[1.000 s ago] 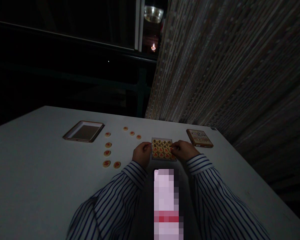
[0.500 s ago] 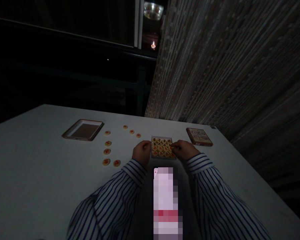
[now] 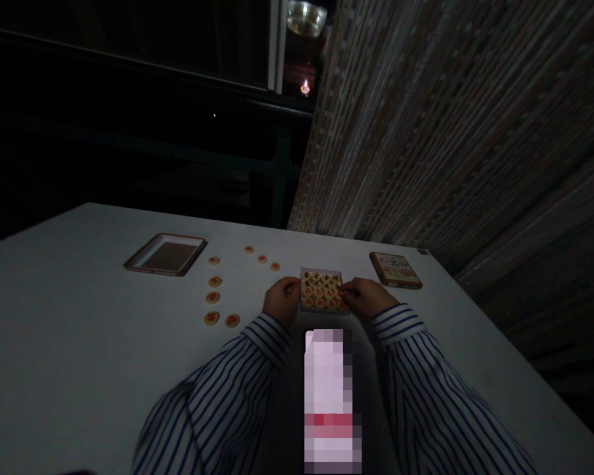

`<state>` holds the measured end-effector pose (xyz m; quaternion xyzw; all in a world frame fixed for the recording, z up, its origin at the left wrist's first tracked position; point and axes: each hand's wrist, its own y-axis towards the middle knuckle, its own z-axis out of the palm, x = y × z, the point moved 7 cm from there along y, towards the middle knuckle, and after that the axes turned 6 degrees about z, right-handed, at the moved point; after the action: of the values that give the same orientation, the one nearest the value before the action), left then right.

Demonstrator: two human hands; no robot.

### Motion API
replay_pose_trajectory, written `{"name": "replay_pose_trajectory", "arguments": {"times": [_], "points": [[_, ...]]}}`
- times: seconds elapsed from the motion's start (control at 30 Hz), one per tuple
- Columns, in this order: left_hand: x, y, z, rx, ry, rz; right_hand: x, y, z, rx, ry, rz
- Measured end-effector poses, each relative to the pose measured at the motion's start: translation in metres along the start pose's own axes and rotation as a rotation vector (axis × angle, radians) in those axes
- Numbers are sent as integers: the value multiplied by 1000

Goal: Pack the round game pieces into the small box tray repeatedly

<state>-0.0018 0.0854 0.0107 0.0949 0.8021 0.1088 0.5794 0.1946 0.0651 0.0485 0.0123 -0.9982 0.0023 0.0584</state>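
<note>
A small tray-like box holds rows of round xiangqi pieces, dark characters in the far rows and red ones in the near rows. My left hand is closed with curled fingers against the box's left side. Over the right edge, my right hand pinches at a red-marked piece by the box's right column; its fingers partly hide that piece. Left of the box, several loose red-marked pieces lie spread on the white table.
An open shallow box lid rests at the far left. A closed printed box lies at the right. Nearest me is a lit phone, its screen blurred out. A string curtain hangs behind the table's right side.
The view has shifted slightly. Both hands stay at the box, with barely any movement of the right fingers; the loose pieces lie as before.
</note>
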Motion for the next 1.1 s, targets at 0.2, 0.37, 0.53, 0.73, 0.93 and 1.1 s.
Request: {"name": "replay_pose_trajectory", "arguments": {"times": [0.2, 0.37, 0.53, 0.73, 0.93, 1.1], "points": [[2, 1, 2, 15, 37, 26, 0, -2, -1, 16, -15, 10], [4, 1, 3, 14, 30, 22, -1, -3, 1, 23, -29, 2], [3, 1, 2, 14, 53, 39, -1, -3, 0, 22, -24, 3], [2, 1, 1, 22, 73, 23, 0, -2, 0, 39, -45, 14], [3, 1, 2, 29, 60, 27, 0, -2, -1, 46, -45, 27], [2, 2, 2, 28, 74, 39, 0, -4, -1, 23, -32, 21]]}}
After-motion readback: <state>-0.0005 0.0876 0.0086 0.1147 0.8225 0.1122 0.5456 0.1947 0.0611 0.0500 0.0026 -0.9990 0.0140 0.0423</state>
